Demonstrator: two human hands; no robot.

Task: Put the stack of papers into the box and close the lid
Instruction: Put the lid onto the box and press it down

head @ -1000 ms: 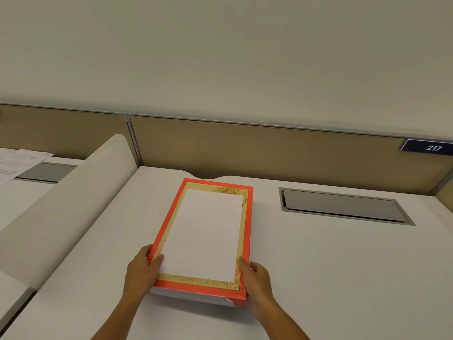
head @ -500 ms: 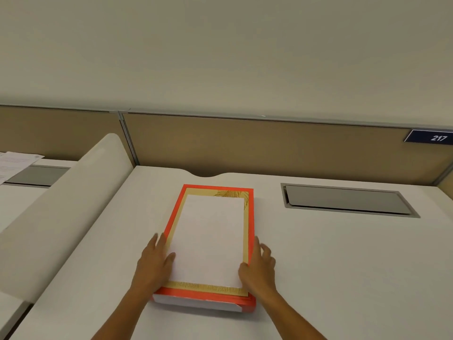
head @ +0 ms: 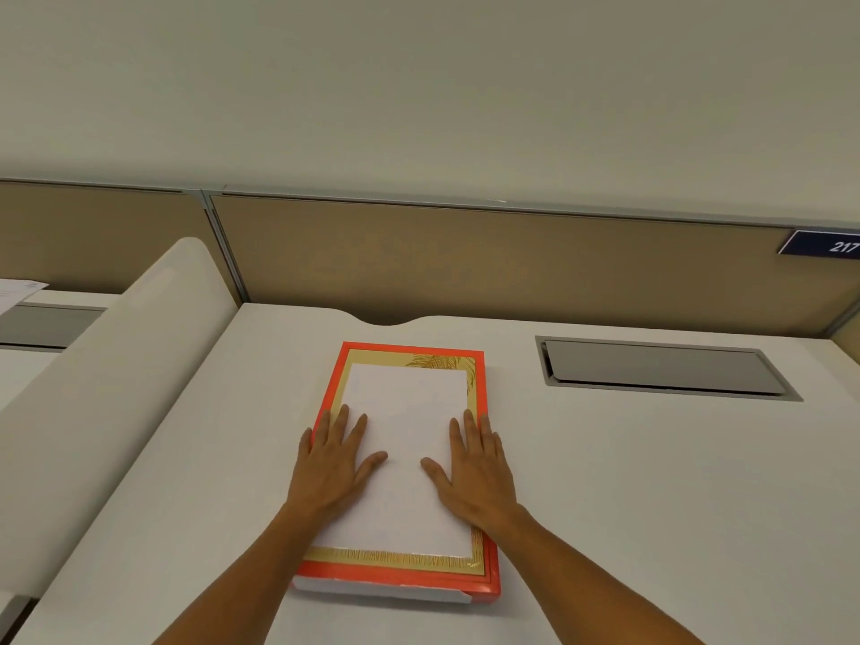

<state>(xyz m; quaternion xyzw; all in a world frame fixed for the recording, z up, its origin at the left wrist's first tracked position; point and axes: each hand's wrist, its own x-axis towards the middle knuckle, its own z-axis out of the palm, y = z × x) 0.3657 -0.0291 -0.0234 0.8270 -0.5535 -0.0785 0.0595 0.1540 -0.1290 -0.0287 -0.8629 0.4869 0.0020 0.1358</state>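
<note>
The broad white laminate desk (head: 605,481) carries the whole job, and the flat rectangular box with its orange-red, gold-bordered lid (head: 481,458) lies lengthwise near the middle of it, its short end toward the desk's near edge and its far end just short of the scalloped notch in the back edge. The lid appears seated over the white base that shows along the near end, so the stack of papers is presumably inside and hidden; that cannot be confirmed. The left hand (head: 332,467) lies flat and spread on the lid's left side, gripping nothing; the right hand (head: 477,472) mirrors it on the right, palm down, fingers extended. The step in hand looks like pressing the lid home. Done well, the pressure would go straight down and evenly through both palms, then be worked toward the corners, since the near right corner seems to overhang the base slightly.
</note>
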